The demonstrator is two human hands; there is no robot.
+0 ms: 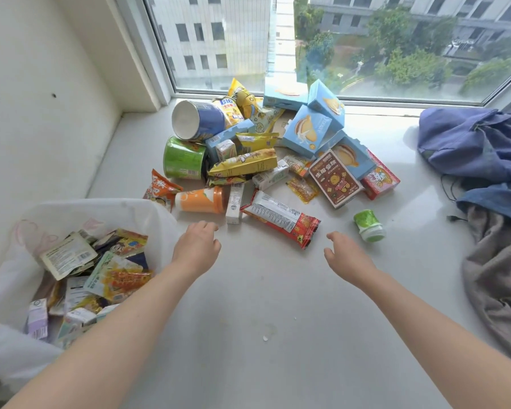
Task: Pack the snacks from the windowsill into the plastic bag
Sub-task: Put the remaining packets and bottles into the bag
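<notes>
A heap of snacks lies on the white windowsill [248,290] below the window. It includes blue boxes [306,129], a green tub [183,157], an orange cup [199,199], a red packet [281,217], a brown box [335,178] and a small green cup [369,225]. The white plastic bag [80,209] stands open at the left with several packets inside. My left hand [196,246] hovers just before the orange cup, fingers apart, holding nothing. Between the red packet and the small green cup, my right hand [347,256] is empty too.
A blue cloth bag [472,143] and a grey garment [499,276] lie at the right of the sill. A white wall [42,113] closes the left side. Small crumbs [265,338] dot the sill near me.
</notes>
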